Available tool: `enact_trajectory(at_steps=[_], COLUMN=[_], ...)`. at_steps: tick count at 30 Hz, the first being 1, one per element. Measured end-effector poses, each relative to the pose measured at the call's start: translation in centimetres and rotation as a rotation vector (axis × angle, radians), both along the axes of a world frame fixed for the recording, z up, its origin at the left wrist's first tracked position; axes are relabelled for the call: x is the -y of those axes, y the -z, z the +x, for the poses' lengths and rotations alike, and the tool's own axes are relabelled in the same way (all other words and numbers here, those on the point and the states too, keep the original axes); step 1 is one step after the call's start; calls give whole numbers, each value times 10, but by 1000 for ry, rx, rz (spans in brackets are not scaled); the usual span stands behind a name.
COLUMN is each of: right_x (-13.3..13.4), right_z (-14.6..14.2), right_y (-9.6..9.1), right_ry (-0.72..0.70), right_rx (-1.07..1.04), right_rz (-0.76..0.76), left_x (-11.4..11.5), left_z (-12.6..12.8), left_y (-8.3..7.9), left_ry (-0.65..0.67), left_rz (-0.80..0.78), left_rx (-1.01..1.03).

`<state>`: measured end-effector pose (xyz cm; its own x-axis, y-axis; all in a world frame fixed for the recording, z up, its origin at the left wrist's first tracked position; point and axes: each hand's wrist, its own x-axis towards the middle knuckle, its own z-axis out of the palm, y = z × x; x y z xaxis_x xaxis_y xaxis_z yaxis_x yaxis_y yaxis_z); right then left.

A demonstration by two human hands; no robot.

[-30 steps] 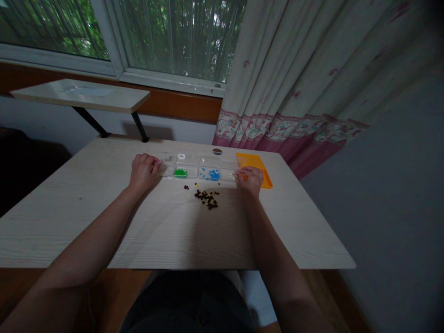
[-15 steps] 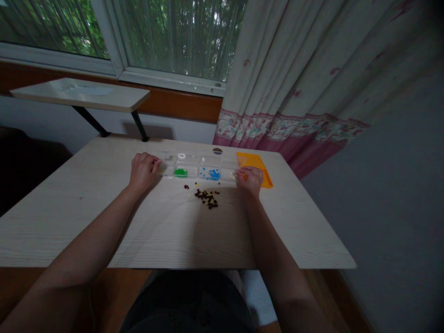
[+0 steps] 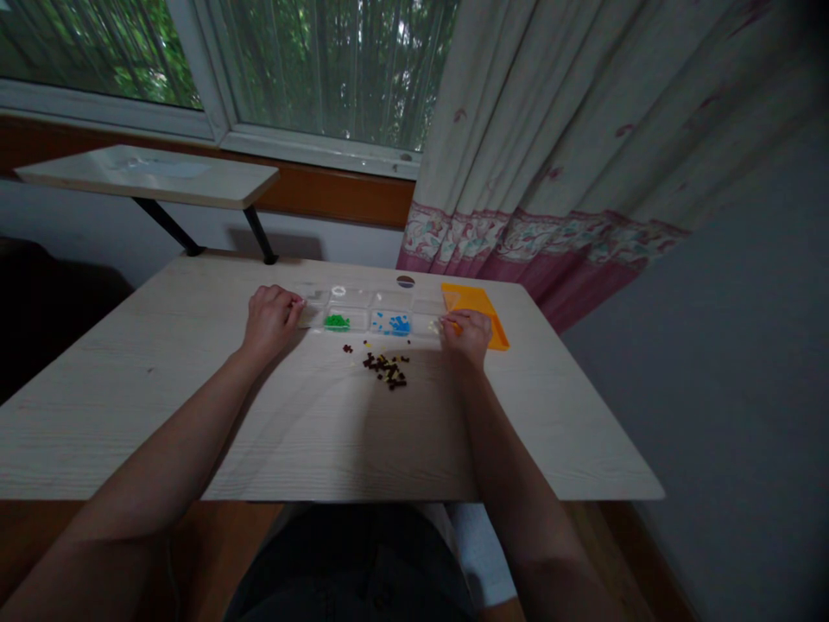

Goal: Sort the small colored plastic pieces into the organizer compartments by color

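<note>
A clear compartment box lies across the far middle of the pale wooden table. One compartment holds green beads, another blue beads. My left hand rests curled against the box's left end. At the box's right end my right hand is curled, its fingertips pinched over the rightmost compartment. What they pinch is too small to make out. A small heap of dark beads lies loose on the table between my hands.
An orange flat tray lies just right of the box. A small dark round thing sits behind the box. A side table stands at the back left under the window. A curtain hangs at the right.
</note>
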<state>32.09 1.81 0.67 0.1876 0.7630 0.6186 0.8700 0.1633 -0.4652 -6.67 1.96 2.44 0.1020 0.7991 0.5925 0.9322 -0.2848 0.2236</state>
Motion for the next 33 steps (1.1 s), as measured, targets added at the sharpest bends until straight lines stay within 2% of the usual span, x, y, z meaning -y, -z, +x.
enact_trajectory(at_steps=[5,12,19,27,33], right_x=[-2,-2,2,19,33], right_z=[1,0,-10,-48,-71], right_y=[2,2,-1,-8,-17], right_ry=[-12,-14,-44,-180,-431], right_rx=[16,38,61,153,276], right_rz=[19,59,55,34,-50], left_x=[4,19,25,29,30], left_z=[7,33,51,71,76], left_y=[-2,-7,-2,5,8], left_ry=[103,311,399,554,589], left_rz=[-2,-1,-27,-98,-99], left_rx=[-35,-146,-153,-178,-234])
